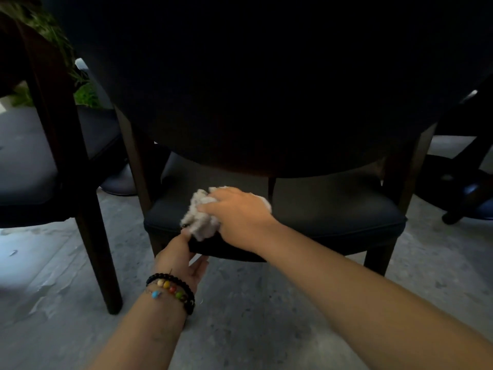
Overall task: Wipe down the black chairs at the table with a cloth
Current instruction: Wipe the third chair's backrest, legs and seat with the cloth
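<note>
A black chair (333,209) stands right in front of me, seen from behind; its wide dark backrest fills the upper half of the view. My right hand (234,212) lies on a crumpled white cloth (200,217) and presses it onto the rear left part of the seat cushion. My left hand (181,257), with bead bracelets on the wrist, grips the rear edge of the seat from below, thumb on top near the cloth. A second black chair (34,161) stands to the left.
The floor (240,316) is grey concrete. A dark table base or chair foot (458,188) sits at the right. Green plants (82,94) show behind the left chair. A dark wooden chair leg (104,263) stands close to my left arm.
</note>
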The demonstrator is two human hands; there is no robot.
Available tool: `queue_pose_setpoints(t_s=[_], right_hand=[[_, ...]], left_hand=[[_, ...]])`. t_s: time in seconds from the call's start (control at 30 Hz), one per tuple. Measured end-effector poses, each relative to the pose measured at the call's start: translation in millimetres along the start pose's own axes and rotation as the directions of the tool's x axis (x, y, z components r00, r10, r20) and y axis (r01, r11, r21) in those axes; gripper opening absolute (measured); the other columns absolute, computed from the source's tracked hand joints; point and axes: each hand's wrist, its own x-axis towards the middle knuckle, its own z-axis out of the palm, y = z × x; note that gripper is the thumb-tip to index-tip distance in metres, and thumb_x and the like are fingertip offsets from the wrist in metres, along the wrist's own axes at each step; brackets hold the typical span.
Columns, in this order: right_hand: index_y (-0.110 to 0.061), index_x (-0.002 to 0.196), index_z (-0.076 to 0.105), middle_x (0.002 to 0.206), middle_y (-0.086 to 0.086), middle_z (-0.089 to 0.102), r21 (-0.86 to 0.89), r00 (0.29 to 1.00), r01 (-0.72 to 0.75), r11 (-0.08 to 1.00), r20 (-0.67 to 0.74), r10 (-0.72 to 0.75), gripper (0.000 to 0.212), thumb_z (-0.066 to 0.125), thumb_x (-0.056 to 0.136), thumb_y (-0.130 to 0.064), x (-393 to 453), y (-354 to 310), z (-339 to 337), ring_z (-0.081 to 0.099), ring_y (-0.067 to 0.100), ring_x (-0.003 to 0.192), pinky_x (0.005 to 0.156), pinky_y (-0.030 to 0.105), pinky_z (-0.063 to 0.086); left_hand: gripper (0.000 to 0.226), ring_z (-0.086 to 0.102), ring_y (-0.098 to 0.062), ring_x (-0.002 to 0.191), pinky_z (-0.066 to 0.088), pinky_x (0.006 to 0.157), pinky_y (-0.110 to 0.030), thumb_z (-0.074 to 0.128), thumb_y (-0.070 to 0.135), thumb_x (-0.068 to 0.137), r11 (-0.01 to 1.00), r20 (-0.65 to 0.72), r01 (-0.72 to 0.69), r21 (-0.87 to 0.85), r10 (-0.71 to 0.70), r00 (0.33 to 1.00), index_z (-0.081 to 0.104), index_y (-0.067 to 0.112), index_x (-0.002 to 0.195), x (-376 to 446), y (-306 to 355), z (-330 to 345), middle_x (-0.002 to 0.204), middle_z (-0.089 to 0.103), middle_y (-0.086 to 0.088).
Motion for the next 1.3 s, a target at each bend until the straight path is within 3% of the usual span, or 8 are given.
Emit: queue_pose_setpoints(t_s=[0.27, 0.4, 0.5, 0.67, 0.97, 1.07, 1.2, 1.3], right_hand=[[-0.033, 0.125, 0.065, 0.132, -0.004, 0.059, 0.107, 0.948, -0.194, 0.975, -0.236, 0.214, 0.048, 0.058, 0.079, -0.020, -65, 48, -15, 0.050, 0.021, 0.126, 0.095, 0.037, 0.048], [-0.033, 0.136, 0.049, 0.139, -0.003, 0.047, 0.165, 0.966, -0.088, 0.982, -0.228, 0.125, 0.055, 0.058, 0.085, -0.015, -4, -10, 3, 0.044, 0.023, 0.127, 0.102, 0.040, 0.041], [-0.023, 0.138, 0.050, 0.143, 0.004, 0.044, -0.044, 0.987, -0.034, 0.998, -0.159, 0.026, 0.053, 0.061, 0.086, -0.015, 10, -29, 16, 0.035, 0.025, 0.135, 0.113, 0.039, 0.029], [-0.024, 0.131, 0.061, 0.142, 0.003, 0.053, 0.069, 0.973, -0.022, 0.997, -0.227, 0.037, 0.050, 0.064, 0.081, -0.020, -50, 35, 1, 0.043, 0.021, 0.137, 0.110, 0.041, 0.038], [-0.025, 0.128, 0.061, 0.131, -0.003, 0.058, 0.071, 0.816, -0.484, 0.872, -0.325, 0.479, 0.043, 0.064, 0.086, -0.017, -120, 121, -30, 0.049, 0.017, 0.123, 0.102, 0.030, 0.039], [-0.023, 0.128, 0.062, 0.131, 0.000, 0.059, 0.181, 0.820, -0.337, 0.924, -0.426, 0.383, 0.049, 0.060, 0.081, -0.011, -78, 67, -14, 0.049, 0.020, 0.125, 0.107, 0.033, 0.037], [-0.009, 0.111, 0.070, 0.115, 0.013, 0.067, -0.028, 0.920, -0.087, 0.996, -0.386, 0.069, 0.040, 0.048, 0.078, -0.009, -61, 25, 5, 0.058, 0.034, 0.113, 0.100, 0.044, 0.043], [-0.009, 0.105, 0.074, 0.110, 0.012, 0.071, -0.038, 0.911, -0.019, 0.999, -0.412, 0.002, 0.043, 0.044, 0.075, -0.013, -93, 64, -1, 0.065, 0.031, 0.109, 0.091, 0.041, 0.053]], left_hand=[[0.048, 0.059, -0.027, 0.098, 0.049, 0.094, -0.042, 0.064, 0.036, 0.092, 0.998, 0.012, 0.002, -0.062, -0.001, 1.000, 0.048, 0.021, 0.134, -1, -1, -2, 0.120, 0.058, -0.008], [0.030, 0.060, -0.022, 0.096, 0.052, 0.080, -0.037, 0.062, 0.024, 0.090, 0.997, 0.001, -0.066, -0.029, 0.066, 0.998, 0.059, 0.020, 0.119, -4, -3, 1, 0.116, 0.061, -0.004], [0.025, 0.061, -0.020, 0.101, 0.052, 0.073, -0.034, 0.055, 0.012, 0.085, 0.995, -0.030, -0.087, -0.048, 0.086, 0.996, 0.062, 0.021, 0.107, -4, -4, 3, 0.111, 0.065, -0.004], [0.026, 0.060, -0.022, 0.092, 0.049, 0.085, -0.036, 0.063, 0.037, 0.090, 0.999, 0.001, -0.012, -0.046, 0.012, 1.000, 0.054, 0.021, 0.107, -4, -2, 3, 0.103, 0.060, -0.004], [0.081, 0.057, -0.034, 0.108, 0.041, 0.099, -0.059, 0.071, 0.046, 0.082, 0.999, 0.221, 0.020, -0.034, -0.012, 0.975, 0.023, 0.036, 0.148, -21, -24, 15, 0.136, 0.050, -0.008], [0.054, 0.056, -0.032, 0.107, 0.043, 0.097, -0.055, 0.062, 0.050, 0.088, 1.000, 0.227, 0.007, 0.007, -0.009, 0.974, 0.042, 0.026, 0.132, -22, -29, 23, 0.128, 0.055, -0.008], [0.034, 0.058, -0.026, 0.104, 0.046, 0.088, -0.043, 0.057, 0.054, 0.090, 0.996, 0.214, -0.010, 0.089, -0.009, 0.977, 0.062, 0.025, 0.105, -19, -26, 29, 0.119, 0.062, -0.004], [0.068, 0.059, -0.031, 0.108, 0.043, 0.100, -0.049, 0.064, 0.052, 0.086, 0.998, 0.200, 0.015, 0.065, -0.028, 0.980, 0.036, 0.027, 0.143, -13, -26, 25, 0.130, 0.056, -0.009]])
